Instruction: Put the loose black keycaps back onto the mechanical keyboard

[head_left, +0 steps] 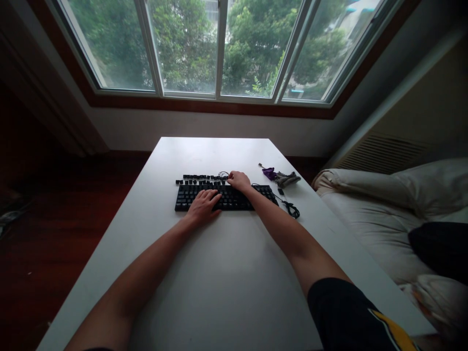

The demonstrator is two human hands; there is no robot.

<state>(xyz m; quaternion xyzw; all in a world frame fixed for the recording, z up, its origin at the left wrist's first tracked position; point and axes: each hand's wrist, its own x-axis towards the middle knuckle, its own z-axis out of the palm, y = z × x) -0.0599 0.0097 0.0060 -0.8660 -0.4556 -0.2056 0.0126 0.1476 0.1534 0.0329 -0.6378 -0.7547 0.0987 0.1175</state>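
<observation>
A black keyboard [234, 200] lies across the white table. My left hand [204, 204] rests flat on its middle-left part, fingers spread over the keys. Just behind the keyboard, my right hand [238, 180] has its fingers pinched together at the right end of the loose black keycaps [197, 177], which lie in two rough rows. A thin wire loop [223, 173] shows right beside these fingertips; I cannot tell whether they hold it. What the pinch contains is hidden. My right forearm passes over the right part of the keyboard.
Right of the keyboard lie a coiled black cable [292, 210], a grey cloth-like bundle [287, 179] and a purple item [269, 172]. The white table [219, 273] stands before a window, with a beige sofa [369, 219] along its right side.
</observation>
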